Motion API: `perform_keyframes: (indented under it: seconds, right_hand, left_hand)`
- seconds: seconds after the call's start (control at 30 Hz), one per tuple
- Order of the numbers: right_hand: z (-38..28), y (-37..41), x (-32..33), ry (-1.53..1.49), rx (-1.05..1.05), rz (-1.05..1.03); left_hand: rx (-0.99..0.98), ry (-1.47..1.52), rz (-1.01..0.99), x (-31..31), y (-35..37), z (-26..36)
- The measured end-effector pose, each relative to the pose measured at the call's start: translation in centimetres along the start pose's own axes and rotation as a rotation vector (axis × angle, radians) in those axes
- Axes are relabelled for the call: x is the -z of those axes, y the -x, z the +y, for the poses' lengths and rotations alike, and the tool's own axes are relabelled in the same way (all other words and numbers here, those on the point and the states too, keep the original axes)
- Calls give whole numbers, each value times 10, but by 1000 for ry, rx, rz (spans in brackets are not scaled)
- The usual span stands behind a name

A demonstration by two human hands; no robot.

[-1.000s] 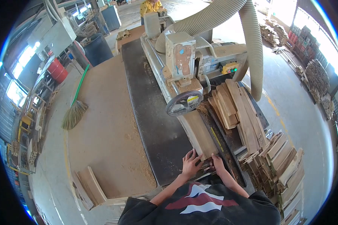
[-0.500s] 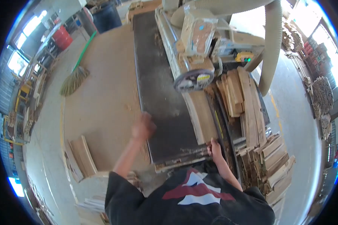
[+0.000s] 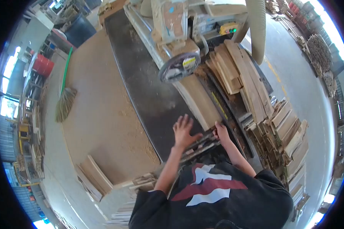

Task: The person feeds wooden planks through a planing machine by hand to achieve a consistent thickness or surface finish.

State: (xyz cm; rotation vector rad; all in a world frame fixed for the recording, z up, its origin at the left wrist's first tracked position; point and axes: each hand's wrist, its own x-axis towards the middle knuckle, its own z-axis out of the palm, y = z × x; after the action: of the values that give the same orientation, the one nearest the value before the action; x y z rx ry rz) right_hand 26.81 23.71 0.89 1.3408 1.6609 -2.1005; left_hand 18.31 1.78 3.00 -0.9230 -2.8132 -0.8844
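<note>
The right hand (image 3: 221, 132) pinches the wooden board (image 3: 198, 100)'s near end, seemingly to steady it, while the left hand (image 3: 183, 133) spreads open.

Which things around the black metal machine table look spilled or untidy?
Fine light-brown sawdust lies scattered along the brown wooden board table, beside the black metal machine table. Rough brown offcuts form an uneven heap at right.

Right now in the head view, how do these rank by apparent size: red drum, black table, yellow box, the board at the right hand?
1. Black table
2. Board
3. Red drum
4. Yellow box
</note>
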Motion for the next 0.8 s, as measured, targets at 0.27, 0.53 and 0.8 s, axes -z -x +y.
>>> perform_keyframes:
  seconds: [0.27,0.53,0.8]
  right_hand:
    - [-13,-15,-9,43,-51,-60]
    - [-5,-22,-9,15,45,-143]
    - [-16,-27,-7,-17,4,-218]
  left_hand:
    - [37,-66,-20,-28,-16,17]
    - [59,-125,41,-25,-19,29]
    - [66,-152,39,-34,-19,25]
